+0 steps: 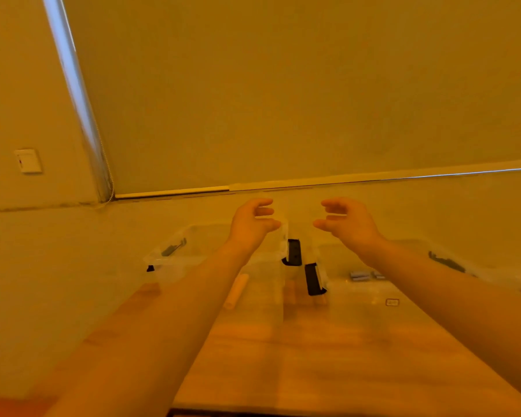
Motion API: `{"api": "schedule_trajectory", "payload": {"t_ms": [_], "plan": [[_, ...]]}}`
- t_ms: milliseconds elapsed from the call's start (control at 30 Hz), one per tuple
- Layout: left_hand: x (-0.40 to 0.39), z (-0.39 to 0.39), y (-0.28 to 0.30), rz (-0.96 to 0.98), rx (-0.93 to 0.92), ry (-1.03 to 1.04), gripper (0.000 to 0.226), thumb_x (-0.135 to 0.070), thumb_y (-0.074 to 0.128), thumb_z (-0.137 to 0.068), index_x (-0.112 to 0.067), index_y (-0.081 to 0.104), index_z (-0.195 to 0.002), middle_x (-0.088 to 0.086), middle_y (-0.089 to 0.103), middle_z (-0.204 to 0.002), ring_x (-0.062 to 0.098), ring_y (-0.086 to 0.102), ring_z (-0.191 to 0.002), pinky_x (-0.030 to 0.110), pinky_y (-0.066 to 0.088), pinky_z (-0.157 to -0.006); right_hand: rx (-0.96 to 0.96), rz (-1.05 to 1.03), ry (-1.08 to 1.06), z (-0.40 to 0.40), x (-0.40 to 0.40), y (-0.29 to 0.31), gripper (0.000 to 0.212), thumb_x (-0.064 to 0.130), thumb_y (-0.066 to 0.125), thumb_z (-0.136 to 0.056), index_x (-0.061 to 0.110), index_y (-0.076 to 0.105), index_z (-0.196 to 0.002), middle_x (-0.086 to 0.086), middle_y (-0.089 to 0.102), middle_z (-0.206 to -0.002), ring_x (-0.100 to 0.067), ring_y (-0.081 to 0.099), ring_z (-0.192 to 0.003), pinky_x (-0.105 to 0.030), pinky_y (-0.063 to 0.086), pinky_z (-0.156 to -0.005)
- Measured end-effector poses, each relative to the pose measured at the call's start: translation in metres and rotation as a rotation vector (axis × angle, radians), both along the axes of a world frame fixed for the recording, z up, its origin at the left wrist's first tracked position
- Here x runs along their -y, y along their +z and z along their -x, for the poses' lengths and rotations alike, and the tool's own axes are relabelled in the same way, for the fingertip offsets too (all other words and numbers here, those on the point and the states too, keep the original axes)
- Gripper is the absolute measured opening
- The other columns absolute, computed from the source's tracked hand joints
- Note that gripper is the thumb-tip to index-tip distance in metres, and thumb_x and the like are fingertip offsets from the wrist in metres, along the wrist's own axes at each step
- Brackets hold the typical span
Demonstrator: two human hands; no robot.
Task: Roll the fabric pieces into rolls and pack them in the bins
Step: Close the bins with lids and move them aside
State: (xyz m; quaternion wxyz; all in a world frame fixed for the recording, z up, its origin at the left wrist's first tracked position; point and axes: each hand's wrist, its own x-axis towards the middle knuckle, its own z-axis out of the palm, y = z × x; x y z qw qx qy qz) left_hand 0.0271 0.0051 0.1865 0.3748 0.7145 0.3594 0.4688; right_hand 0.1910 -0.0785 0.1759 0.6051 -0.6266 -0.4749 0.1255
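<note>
Wooden table (328,365) fills the near ground, light grain, slightly blurred. Both forearms stretch forward over it from the bottom edge, bare, no sleeves. On the table past the near area, two clear plastic bins side by side: left bin (175,257) and right bin (352,293), walls transparent so hard to trace exactly. Black latch clips (313,279) sit on the facing ends of the two bins, more dark clips on the outer ends. One pale fabric roll (236,291) lies inside the left bin, angled, partly hidden by the left forearm. Small grey items (360,276) lie in the right bin, too blurred to say what they are. Above the bins, left hand (251,224) and right hand (348,222) hover in the air, palms facing each other, fingers loosely curved, thumbs out, holding nothing, a gap between them. Neither hand touches a bin. Behind, a pale wall; a pulled-down roller blind (283,85) covers the window, its bottom bar just above the hands in frame, bead cord (110,182) at its left edge. White wall switch (28,161) far left. Whole scene yellow-tinted.
</note>
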Motion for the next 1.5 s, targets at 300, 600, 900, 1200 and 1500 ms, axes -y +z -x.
{"api": "schedule_trajectory", "payload": {"t_ms": [300,600,900,1200,1500], "plan": [[0.043,-0.024,-0.032,0.012,0.031,-0.031,0.051,-0.004,0.072,-0.080,-0.022,0.056,-0.124,0.001,0.061,-0.116,0.013,0.058,-0.100,0.019,0.050,-0.071,-0.021,0.003,-0.094,-0.024,0.055,-0.042,0.050,0.016,0.074,-0.078,0.020,0.055,-0.125,-0.004,0.055,-0.127,-0.017,0.054,-0.108,-0.033,0.049,-0.088],[0.063,-0.032,-0.057,0.041,0.041,-0.099,0.048,-0.003,0.070,-0.081,-0.021,0.057,-0.124,0.001,0.061,-0.115,0.013,0.058,-0.100,0.014,0.045,-0.064,0.049,0.029,-0.060,-0.030,0.083,-0.064,0.051,0.017,0.072,-0.081,0.019,0.052,-0.128,-0.005,0.052,-0.131,-0.020,0.052,-0.116,-0.034,0.047,-0.091],[0.064,-0.053,-0.065,-0.072,-0.016,-0.050,0.049,-0.009,0.068,-0.084,-0.018,0.051,-0.129,0.000,0.060,-0.104,0.004,0.055,-0.080,0.013,0.045,-0.062,0.110,0.033,-0.140,-0.043,0.086,-0.073,0.046,0.027,0.065,-0.087,0.018,0.050,-0.130,-0.002,0.054,-0.130,-0.016,0.052,-0.115,-0.032,0.046,-0.092],[0.038,-0.088,-0.069,-0.073,-0.067,-0.100,0.045,-0.014,0.067,-0.086,-0.019,0.052,-0.128,-0.003,0.059,-0.105,0.006,0.055,-0.086,0.013,0.045,-0.064,0.094,0.075,-0.170,-0.072,0.066,-0.077,0.044,0.024,0.064,-0.088,0.019,0.049,-0.129,0.000,0.052,-0.130,-0.009,0.047,-0.110,-0.029,0.042,-0.092],[0.002,-0.142,-0.074,-0.054,-0.080,-0.194,0.045,-0.012,0.069,-0.085,-0.019,0.054,-0.127,-0.001,0.060,-0.107,0.008,0.057,-0.088,0.017,0.048,-0.074,0.083,0.119,-0.214,-0.117,0.039,-0.084,0.043,0.026,0.062,-0.089,0.019,0.049,-0.129,0.001,0.050,-0.132,-0.012,0.047,-0.117,-0.027,0.040,-0.092]]}}
